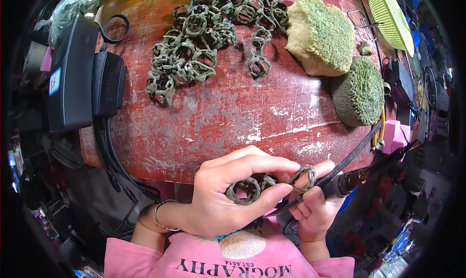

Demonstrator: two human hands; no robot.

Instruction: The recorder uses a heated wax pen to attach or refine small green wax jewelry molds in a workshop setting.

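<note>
In front of my body, my left hand (228, 186) is closed around a short length of grey-green ring chain (243, 190), its links showing between the fingers. Thumb and index finger pinch it beside an end ring (305, 177). My right hand (315, 212) is closed just right of that ring, fingers touching it, and grips a long, thin dark tool (347, 182) with a round black section; its exact kind is unclear. On the far side of the table lies a heap of similar grey-green chains (196, 50), one strand (258, 62) hanging off toward me.
Two rough green-topped blocks, one squarish (323, 35) and one rounded (359, 91), sit on the right of the worn red table (218, 127). Black boxes (73, 79) with cables (109, 152) stand left. A yellow-green basket (391, 21) and pink blocks (395, 135) are at right.
</note>
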